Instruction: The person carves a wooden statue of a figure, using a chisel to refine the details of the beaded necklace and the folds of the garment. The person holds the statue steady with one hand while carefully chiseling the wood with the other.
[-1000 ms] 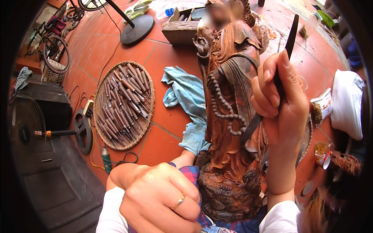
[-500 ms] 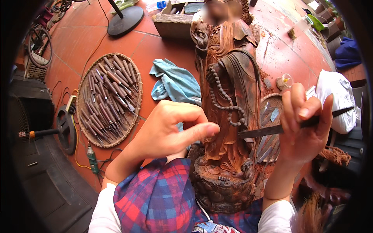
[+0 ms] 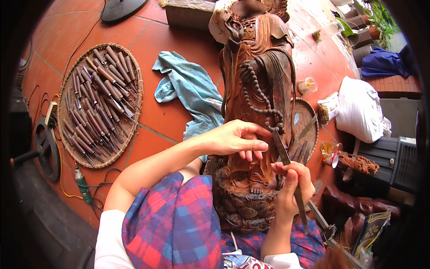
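A carved brown wooden statue [image 3: 280,80] with a string of carved beads [image 3: 251,104] leans lengthwise before me, its base close to my lap. My right hand [image 3: 293,184] is closed around a long, flat, dark metal file [image 3: 282,150], which crosses the statue's lower robe at a slant. The file's upper end reaches just below the beads. My left hand [image 3: 242,140] is over the lower robe, fingers loosely bent and apart from the thumb, with nothing visible in it. Its index fingertip is close to the file's upper end; whether they touch I cannot tell.
At left lies a round woven tray [image 3: 139,101] of wooden-handled chisels [image 3: 96,107], with a green power tool [image 3: 83,184] and cords below it. A light blue cloth [image 3: 186,92] lies beside the statue. At right are another round tray [image 3: 313,114], a small jar [image 3: 307,85] and a white sack [image 3: 358,110].
My right hand has come down and inward, turning the file from nearly level to steeply slanted. My left hand has moved right, over the lower robe, and its fingers have loosened. The view has shifted.
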